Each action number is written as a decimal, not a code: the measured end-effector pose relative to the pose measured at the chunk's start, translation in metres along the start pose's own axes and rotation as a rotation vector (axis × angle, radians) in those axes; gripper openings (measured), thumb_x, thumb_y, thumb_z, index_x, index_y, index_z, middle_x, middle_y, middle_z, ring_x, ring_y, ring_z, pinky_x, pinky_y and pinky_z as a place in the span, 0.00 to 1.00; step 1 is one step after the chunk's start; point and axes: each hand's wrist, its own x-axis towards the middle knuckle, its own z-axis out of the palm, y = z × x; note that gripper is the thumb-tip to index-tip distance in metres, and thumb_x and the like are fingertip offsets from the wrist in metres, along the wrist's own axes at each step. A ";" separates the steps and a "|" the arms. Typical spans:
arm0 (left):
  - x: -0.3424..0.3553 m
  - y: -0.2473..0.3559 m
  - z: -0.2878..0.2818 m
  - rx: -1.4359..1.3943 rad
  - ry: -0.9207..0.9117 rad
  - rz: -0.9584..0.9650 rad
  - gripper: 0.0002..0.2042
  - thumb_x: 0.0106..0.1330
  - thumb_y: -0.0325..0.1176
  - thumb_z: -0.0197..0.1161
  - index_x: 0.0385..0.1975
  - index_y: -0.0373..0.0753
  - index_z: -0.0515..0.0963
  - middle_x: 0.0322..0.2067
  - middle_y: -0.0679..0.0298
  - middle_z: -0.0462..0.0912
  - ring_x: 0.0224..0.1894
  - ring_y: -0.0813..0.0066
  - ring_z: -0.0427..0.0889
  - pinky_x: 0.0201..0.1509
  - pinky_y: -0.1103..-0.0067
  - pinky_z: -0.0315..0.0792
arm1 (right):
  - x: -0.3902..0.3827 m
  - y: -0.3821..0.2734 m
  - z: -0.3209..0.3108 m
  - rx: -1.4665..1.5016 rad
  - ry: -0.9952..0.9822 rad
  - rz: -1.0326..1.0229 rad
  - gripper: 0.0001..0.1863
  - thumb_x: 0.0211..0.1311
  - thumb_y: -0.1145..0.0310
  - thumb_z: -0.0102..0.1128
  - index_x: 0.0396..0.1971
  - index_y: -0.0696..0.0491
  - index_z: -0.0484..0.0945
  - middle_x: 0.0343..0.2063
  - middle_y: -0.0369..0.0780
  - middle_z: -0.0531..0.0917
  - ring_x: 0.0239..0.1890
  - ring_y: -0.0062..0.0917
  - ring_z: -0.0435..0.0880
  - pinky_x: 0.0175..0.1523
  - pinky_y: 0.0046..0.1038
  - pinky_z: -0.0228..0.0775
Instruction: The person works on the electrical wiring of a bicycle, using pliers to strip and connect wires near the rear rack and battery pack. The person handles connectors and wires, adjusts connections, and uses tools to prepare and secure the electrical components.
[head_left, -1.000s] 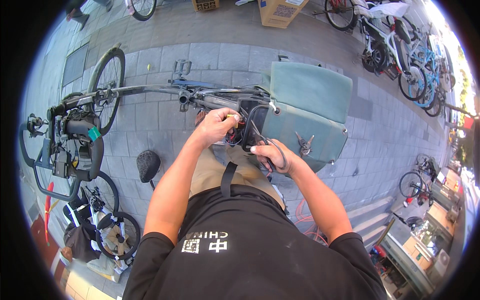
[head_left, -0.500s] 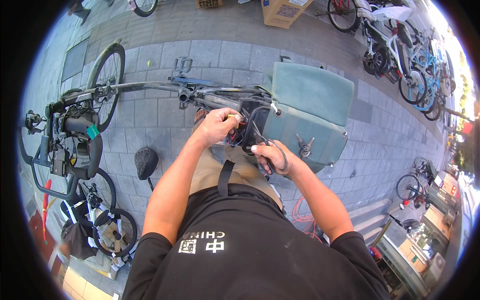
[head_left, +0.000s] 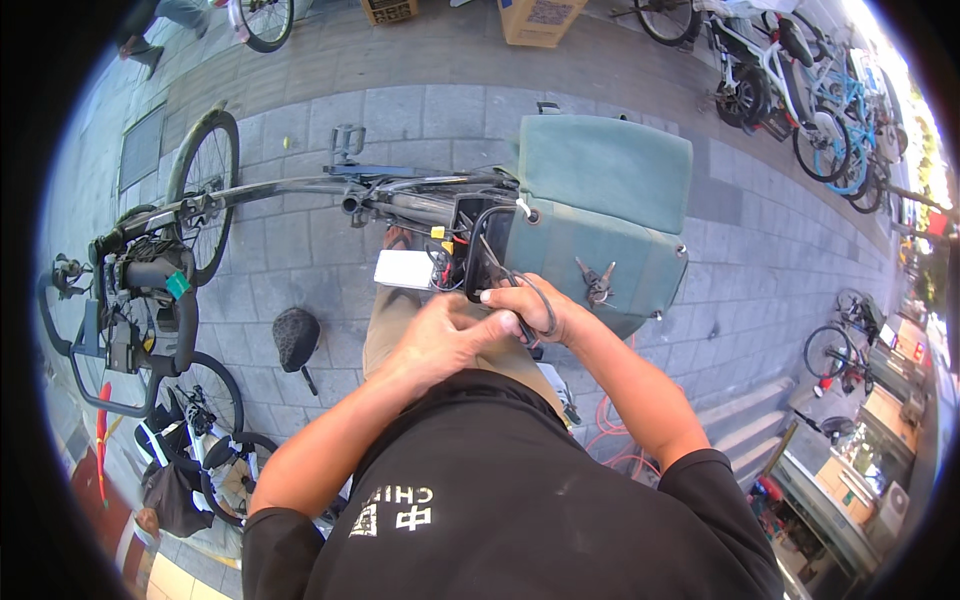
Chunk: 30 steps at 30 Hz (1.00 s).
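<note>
Two hands at work beside a bike (head_left: 415,207) on grey paving (head_left: 400,115), seen from the head. The right hand (head_left: 530,305) has its grip closed on a dark loop (head_left: 550,303) (cord or tool handle; which of the two cannot be told), just below the green bag (head_left: 603,175). The left hand (head_left: 440,340) lies alongside, its thumb touching the right hand or just beside it; whether its grip is empty or holds something cannot be told. Above the left hand, a white box (head_left: 403,268) is next to red and black wires (head_left: 446,268), with yellow plugs (head_left: 438,232) near them. Keys (head_left: 598,283) show against the green bag's near side. A saddle (head_left: 296,335) is well apart at left; parked bikes (head_left: 778,75) occupy the upper right
</note>
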 end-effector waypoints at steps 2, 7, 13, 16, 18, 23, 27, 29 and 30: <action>-0.004 0.013 0.015 -0.152 -0.196 -0.140 0.59 0.60 0.67 0.80 0.75 0.23 0.61 0.65 0.42 0.76 0.62 0.57 0.81 0.61 0.65 0.84 | 0.014 0.015 -0.004 0.022 -0.005 -0.050 0.24 0.69 0.51 0.68 0.20 0.52 0.73 0.17 0.35 0.74 0.23 0.18 0.75 0.27 0.29 0.65; 0.020 0.009 0.061 -0.373 -0.160 -0.137 0.55 0.58 0.71 0.78 0.71 0.30 0.65 0.70 0.42 0.67 0.72 0.44 0.70 0.66 0.47 0.78 | 0.008 0.009 0.002 -0.062 -0.009 -0.103 0.23 0.72 0.52 0.64 0.27 0.59 0.80 0.23 0.35 0.80 0.26 0.19 0.73 0.31 0.33 0.65; 0.023 0.013 0.077 -0.425 -0.043 -0.166 0.46 0.62 0.68 0.77 0.63 0.34 0.71 0.55 0.53 0.75 0.58 0.59 0.79 0.63 0.50 0.82 | 0.010 0.025 0.006 0.226 -0.085 -0.159 0.19 0.69 0.56 0.69 0.28 0.58 0.84 0.23 0.39 0.82 0.21 0.23 0.75 0.24 0.33 0.64; 0.027 0.009 0.080 -0.431 -0.028 -0.109 0.41 0.63 0.67 0.77 0.58 0.34 0.73 0.47 0.57 0.77 0.49 0.65 0.81 0.60 0.53 0.83 | 0.014 0.032 0.009 0.282 -0.041 -0.132 0.20 0.69 0.55 0.69 0.27 0.58 0.83 0.21 0.38 0.81 0.20 0.23 0.75 0.22 0.33 0.63; 0.028 0.007 0.084 -0.415 0.002 -0.073 0.40 0.63 0.66 0.77 0.56 0.34 0.74 0.44 0.58 0.77 0.48 0.64 0.82 0.59 0.54 0.84 | 0.018 0.035 0.010 0.313 -0.012 -0.112 0.20 0.70 0.55 0.69 0.27 0.58 0.82 0.20 0.38 0.81 0.19 0.22 0.74 0.22 0.33 0.62; 0.029 0.003 0.087 -0.381 0.046 -0.070 0.40 0.65 0.61 0.78 0.62 0.30 0.75 0.56 0.45 0.82 0.55 0.52 0.87 0.55 0.55 0.87 | 0.015 0.036 0.006 0.302 0.014 -0.122 0.21 0.70 0.54 0.68 0.25 0.56 0.81 0.19 0.37 0.80 0.18 0.22 0.75 0.22 0.33 0.62; 0.008 0.012 0.060 -0.259 -0.092 -0.107 0.36 0.69 0.60 0.74 0.59 0.30 0.77 0.55 0.49 0.83 0.53 0.55 0.89 0.50 0.59 0.88 | 0.009 0.029 -0.004 0.214 -0.055 -0.089 0.20 0.71 0.51 0.67 0.27 0.53 0.81 0.21 0.35 0.79 0.20 0.21 0.75 0.24 0.30 0.64; -0.003 0.012 0.021 -0.119 -0.079 -0.110 0.30 0.73 0.56 0.71 0.55 0.30 0.80 0.53 0.53 0.85 0.52 0.59 0.89 0.47 0.62 0.88 | 0.001 0.022 -0.002 0.190 -0.034 -0.022 0.21 0.73 0.48 0.65 0.29 0.51 0.79 0.22 0.33 0.76 0.19 0.20 0.73 0.25 0.27 0.65; -0.003 0.015 -0.004 -0.012 -0.024 -0.109 0.26 0.76 0.53 0.69 0.53 0.31 0.82 0.51 0.55 0.86 0.52 0.61 0.89 0.46 0.63 0.88 | 0.000 0.022 -0.001 0.221 -0.042 -0.030 0.21 0.73 0.48 0.65 0.28 0.51 0.77 0.21 0.32 0.74 0.19 0.20 0.72 0.25 0.28 0.64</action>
